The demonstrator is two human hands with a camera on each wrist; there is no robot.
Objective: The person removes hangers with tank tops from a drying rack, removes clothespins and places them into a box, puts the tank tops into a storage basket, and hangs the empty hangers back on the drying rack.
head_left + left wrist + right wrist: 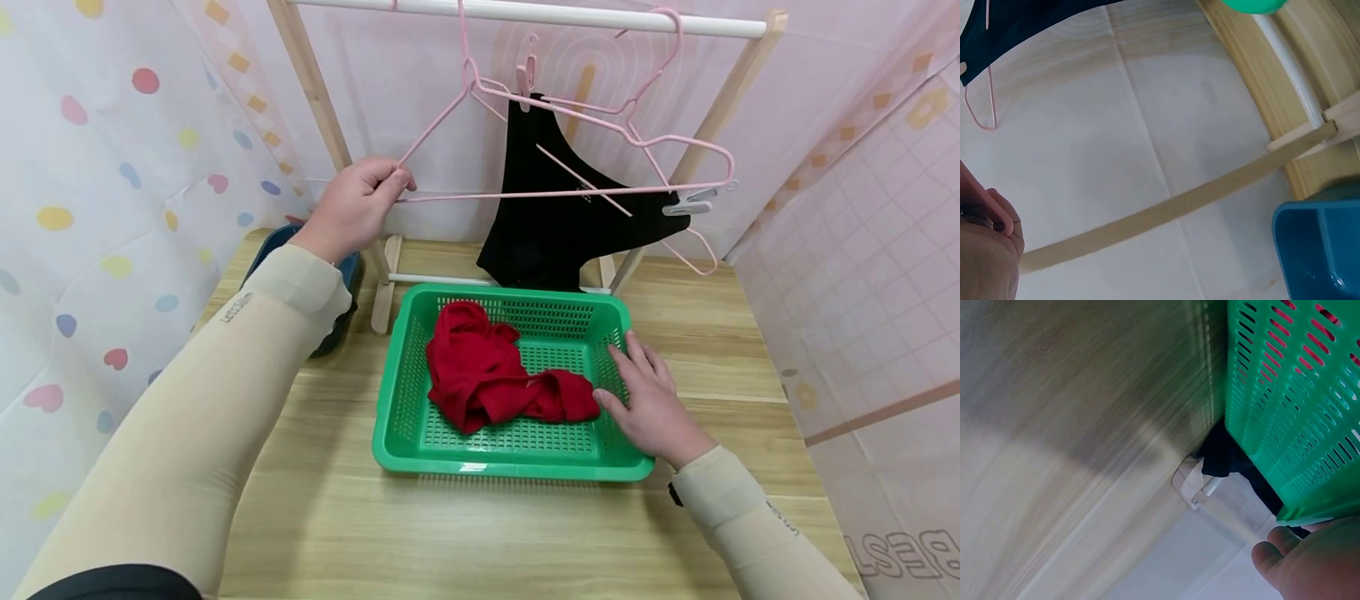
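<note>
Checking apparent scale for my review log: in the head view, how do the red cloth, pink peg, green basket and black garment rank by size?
Largest to smallest:
1. Green basket
2. Black garment
3. Red cloth
4. Pink peg, clearly smallest

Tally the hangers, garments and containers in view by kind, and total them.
Hangers: 2, front hanger and back hanger
Garments: 2, black garment and red garment
Containers: 2, green basket and blue tub
Total: 6
</note>
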